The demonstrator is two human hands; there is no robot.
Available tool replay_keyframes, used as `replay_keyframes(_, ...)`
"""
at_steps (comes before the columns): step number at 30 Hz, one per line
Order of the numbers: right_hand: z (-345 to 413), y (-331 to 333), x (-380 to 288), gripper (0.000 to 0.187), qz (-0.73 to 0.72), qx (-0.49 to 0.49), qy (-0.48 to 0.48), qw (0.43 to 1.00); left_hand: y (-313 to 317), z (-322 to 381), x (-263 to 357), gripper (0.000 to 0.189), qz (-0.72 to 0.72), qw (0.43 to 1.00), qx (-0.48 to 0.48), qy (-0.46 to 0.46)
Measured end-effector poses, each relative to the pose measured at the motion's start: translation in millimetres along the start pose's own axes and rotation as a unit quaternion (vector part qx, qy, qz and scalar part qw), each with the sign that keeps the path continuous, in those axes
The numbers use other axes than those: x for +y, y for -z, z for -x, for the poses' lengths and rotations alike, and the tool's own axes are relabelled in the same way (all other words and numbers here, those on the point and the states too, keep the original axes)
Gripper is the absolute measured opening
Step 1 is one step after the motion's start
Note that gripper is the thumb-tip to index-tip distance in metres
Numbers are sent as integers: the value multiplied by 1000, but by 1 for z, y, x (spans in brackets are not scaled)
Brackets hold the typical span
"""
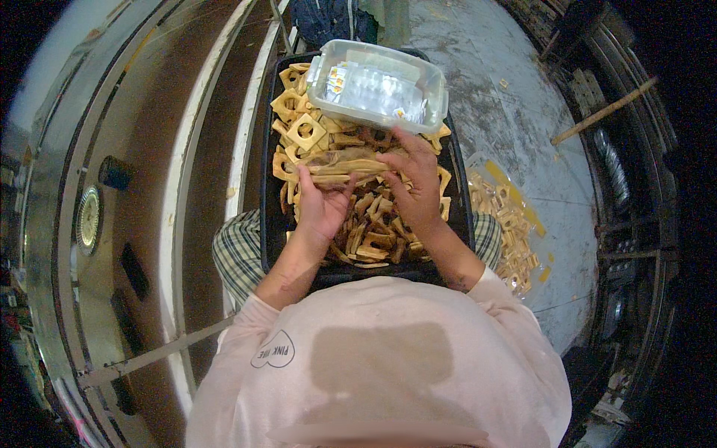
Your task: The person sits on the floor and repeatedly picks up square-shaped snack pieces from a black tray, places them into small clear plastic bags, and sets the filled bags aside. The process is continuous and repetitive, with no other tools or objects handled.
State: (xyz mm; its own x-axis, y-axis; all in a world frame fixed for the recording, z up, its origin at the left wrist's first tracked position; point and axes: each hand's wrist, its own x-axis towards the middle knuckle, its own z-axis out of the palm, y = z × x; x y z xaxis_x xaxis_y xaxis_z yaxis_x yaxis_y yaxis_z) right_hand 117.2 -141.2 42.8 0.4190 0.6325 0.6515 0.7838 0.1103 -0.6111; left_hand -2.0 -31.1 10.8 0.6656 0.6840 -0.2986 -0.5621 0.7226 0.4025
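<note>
A clear plastic bag (344, 162) with several flat wooden pieces in it lies across both my hands, above a black crate (265, 224). My left hand (324, 206) holds its left end and underside, palm up. At the bag's right end are the fingers of my right hand (415, 182), thumb below and fingers above. Loose square wooden pieces with round holes (307, 131) fill the crate below, partly hidden by my hands and the bag.
A translucent plastic box (442, 106) holding small printed packets rests on the crate's far end. On the floor to the right lies a large clear bag of similar wooden pieces (507, 224). White metal rails (176, 224) run along the left. A wooden stick (605, 112) leans at the right.
</note>
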Motion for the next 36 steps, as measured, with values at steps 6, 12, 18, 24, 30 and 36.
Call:
replay_keyframes(6, 4, -9, 2, 20, 66, 37, 6, 997, 0, 4, -11, 53, -17, 998, -53, 27)
replay_keyframes(12, 4, -16, 11, 15, 34, -82, 49, 995, 12, 0, -11, 42, 0, 995, -38, 89)
replay_keyframes(18, 1, -21, 3, 12, 63, -19, 75, 995, 16, 1, -11, 38, -17, 997, -48, 61)
replay_keyframes(24, -4, -44, 18, 18, -9, -26, 7, 1000, 20, 0, 22, 43, -58, 998, 23, -22)
replay_keyframes(30, 22, -64, 34, 37, 8, -419, 179, 890, 42, -9, 52, 48, 37, 996, 41, -63)
replay_keyframes(36, 57, -75, 28, 32, 174, -564, 172, 789, 53, -21, 53, 49, 104, 992, 30, -57)
